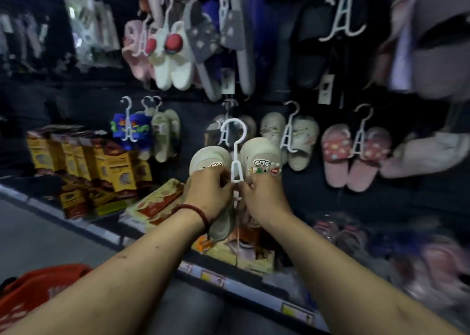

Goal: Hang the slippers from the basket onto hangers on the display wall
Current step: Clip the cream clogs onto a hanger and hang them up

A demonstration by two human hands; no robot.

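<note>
- The cream slippers (262, 151) are held up before the display wall (305, 189), above the shelf's front edge (229, 281), with the white hanger (235, 167) rising between them.
- The left hand (209, 192) and the right hand (264, 200) each curl round one slipper. Their fingers hide the hanger's foot, so whether its prongs are seated cannot be told.
- The slippers look light and soft. The hanger looks thin and stiff, and is best gripped at its stem.
- Hung pairs (356, 154) crowd both sides, so open room is likely straight ahead.
</note>
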